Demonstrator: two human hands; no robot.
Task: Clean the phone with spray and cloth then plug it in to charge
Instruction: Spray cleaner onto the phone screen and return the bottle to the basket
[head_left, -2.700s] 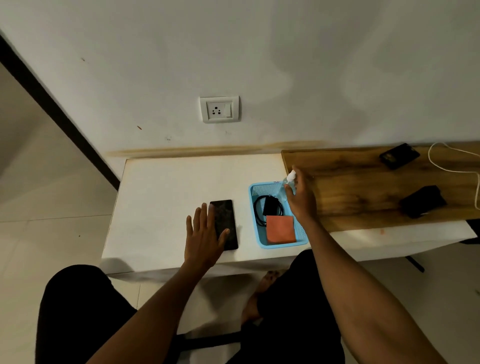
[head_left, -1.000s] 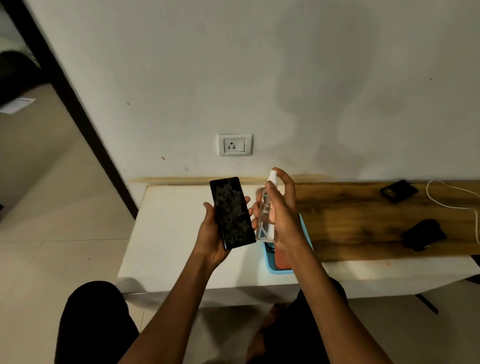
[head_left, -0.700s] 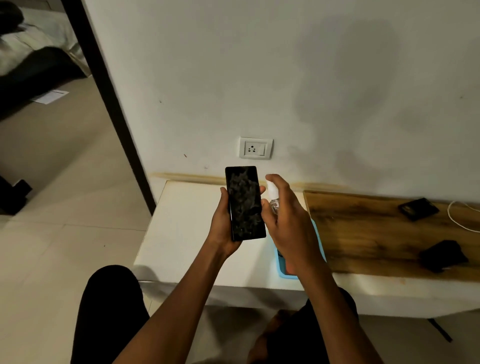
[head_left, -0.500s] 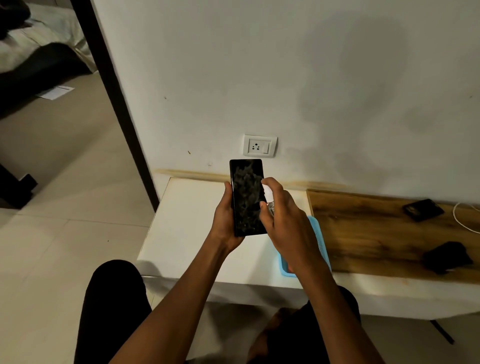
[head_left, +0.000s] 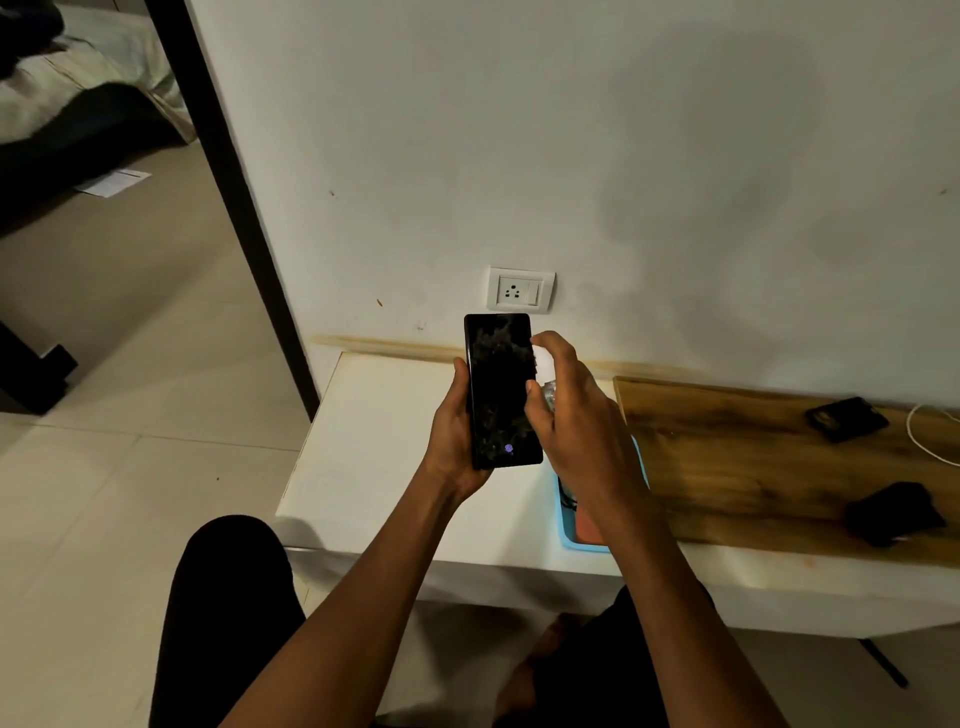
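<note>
Left hand (head_left: 453, 441) wrapped round the phone (head_left: 501, 391), holding it upright above the white tabletop (head_left: 384, 447), smudged dark screen facing up toward the camera, a small purple dot glowing near its lower end. Right hand (head_left: 582, 431) closed on the spray bottle (head_left: 544, 375), just beside the phone's right edge, index finger curled over the white nozzle; only a sliver of the clear bottle showing between the fingers. Below the right wrist, a blue tray (head_left: 566, 525) on the tabletop, with an orange cloth (head_left: 587, 527) and a bit of black cable (head_left: 567, 496) peeking out. Wall socket (head_left: 520, 289) just above the phone's top edge. Off to the right, a wooden board (head_left: 753, 467) carrying two dark objects (head_left: 847, 418) and a white cord (head_left: 927, 439).
</note>
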